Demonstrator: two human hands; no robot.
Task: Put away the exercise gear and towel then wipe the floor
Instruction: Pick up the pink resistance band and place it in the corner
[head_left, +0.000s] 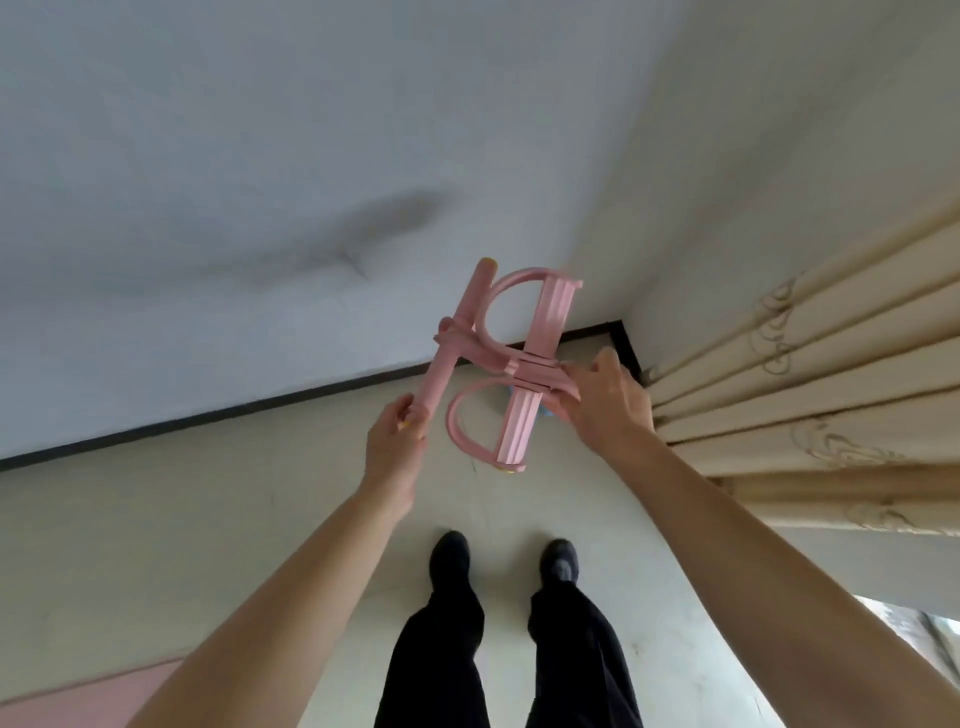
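A pink pedal resistance puller (519, 364) is held up in front of me, above the floor near the room corner. It has a foam handle bar on the left, two curved foot loops and ribbed pedal bars on the right, with pink bands bunched in the middle. My left hand (392, 444) grips the lower end of the foam handle bar. My right hand (605, 397) holds the middle of the pedal part where the bands cross. No towel is in view.
A beige floor (208, 519) runs below me, with my two black shoes and trouser legs at the bottom centre. A white wall with a dark skirting (260, 402) stands ahead. Cream curtains (831, 389) hang on the right. A pink mat edge (78, 696) shows at bottom left.
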